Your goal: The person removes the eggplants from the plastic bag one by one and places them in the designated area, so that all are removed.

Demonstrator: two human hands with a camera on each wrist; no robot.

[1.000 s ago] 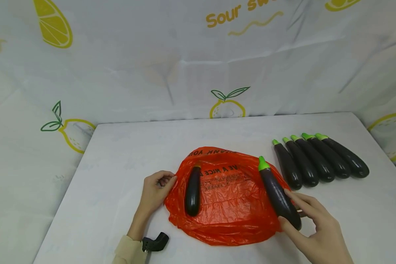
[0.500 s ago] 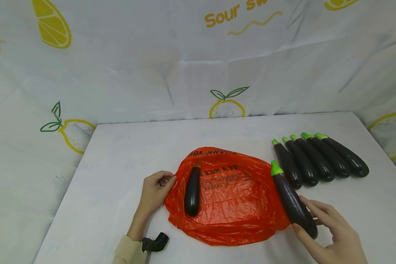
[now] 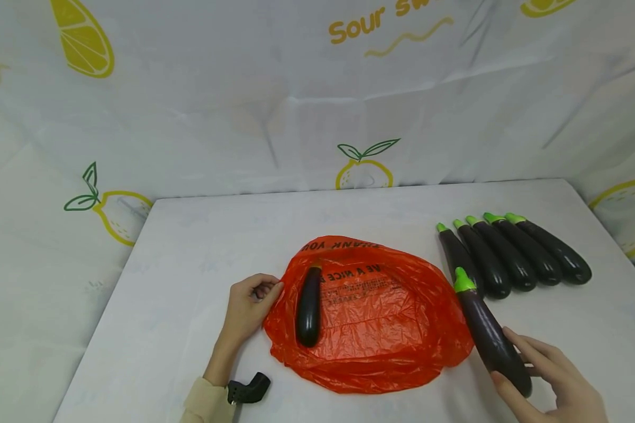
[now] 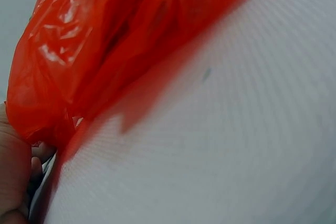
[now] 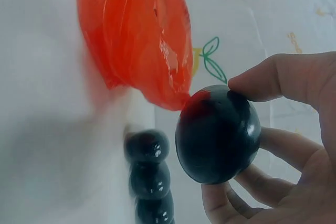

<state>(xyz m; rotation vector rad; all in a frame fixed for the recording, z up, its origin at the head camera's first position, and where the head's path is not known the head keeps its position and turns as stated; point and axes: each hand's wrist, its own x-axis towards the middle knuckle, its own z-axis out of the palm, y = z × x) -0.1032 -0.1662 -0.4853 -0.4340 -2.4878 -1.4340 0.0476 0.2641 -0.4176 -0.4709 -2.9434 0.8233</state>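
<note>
An eggplant (image 3: 493, 335) with a bright green cap is held by its thick end in my right hand (image 3: 552, 373), just off the right edge of the red plastic bag (image 3: 370, 376). In the right wrist view the thumb and fingers go around the eggplant (image 5: 218, 135), its round end toward the camera. My left hand (image 3: 252, 305) pinches the bag's left edge; the left wrist view shows the gathered red plastic (image 4: 58, 77) there. Another eggplant (image 3: 309, 308) lies in the mouth of the bag, near its left side.
Several eggplants (image 3: 524, 255) lie side by side at the table's right, caps pointing away from me. A black strap-mounted device (image 3: 250, 389) sits at the left wrist. Behind the white table (image 3: 211, 235) hangs a curtain (image 3: 206, 117) with lemon prints.
My right hand has carried its eggplant to the right and toward me, from over the bag's right edge to beyond it. The left hand and the bag's left side stay put.
</note>
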